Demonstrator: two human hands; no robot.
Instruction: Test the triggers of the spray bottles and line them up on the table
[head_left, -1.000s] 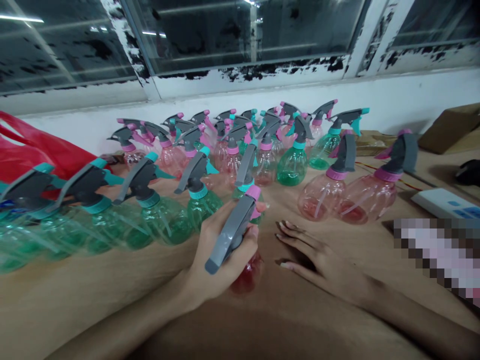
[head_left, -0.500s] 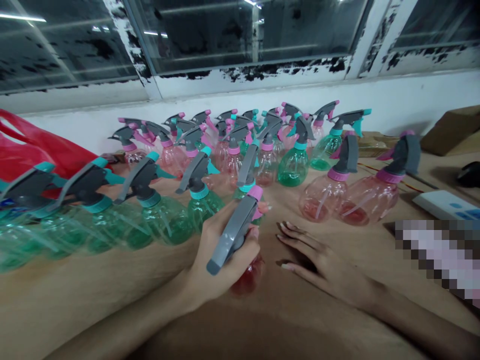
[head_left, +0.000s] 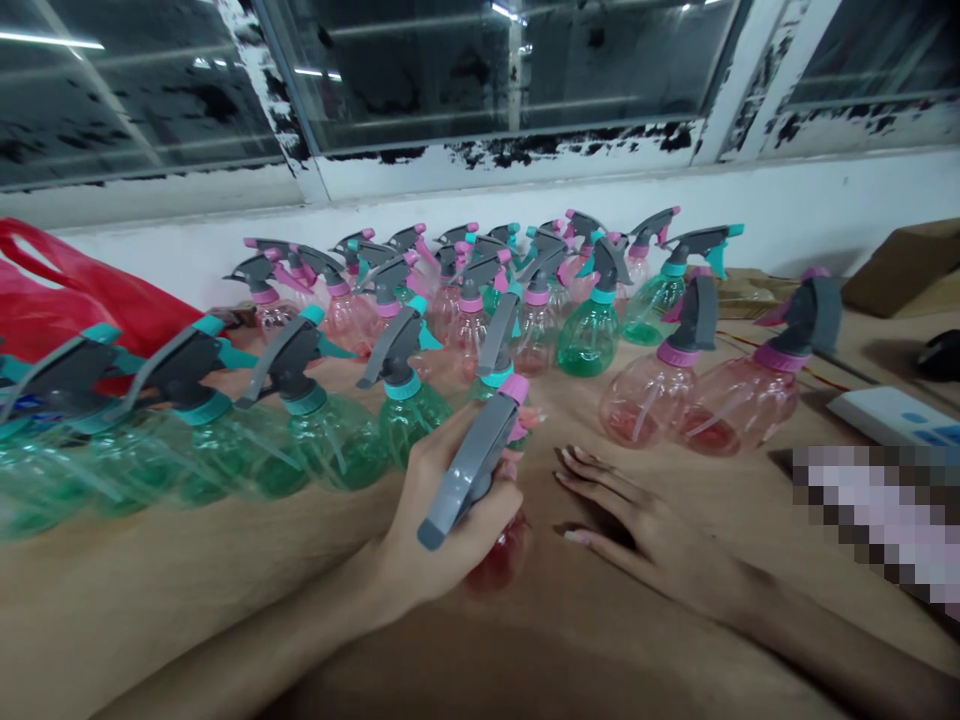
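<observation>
My left hand (head_left: pixel 435 520) is wrapped round the neck of a pink spray bottle (head_left: pixel 499 560) with a grey head and a pink nozzle. The bottle stands near the front of the table, its collar hidden by my fingers. My right hand (head_left: pixel 645 530) rests on the tabletop to the right of it, fingers stretched out and holding nothing. Beyond the left hand is a row of green spray bottles (head_left: pixel 334 445) with turquoise collars. Past the right hand, a pink spray bottle (head_left: pixel 645 400) stands beside another pink spray bottle (head_left: pixel 739 410).
Several more pink and green spray bottles crowd the back of the wooden table (head_left: pixel 247 590) by the wall. A red bag (head_left: pixel 90 290) lies at the left. At the right are a cardboard box (head_left: pixel 907 265), a white box (head_left: pixel 892 415) and a black mouse-like object (head_left: pixel 941 355).
The view has shifted slightly, so everything sits a little lower and to the right. Both hands keep their places, the left still round the bottle and the right still flat.
</observation>
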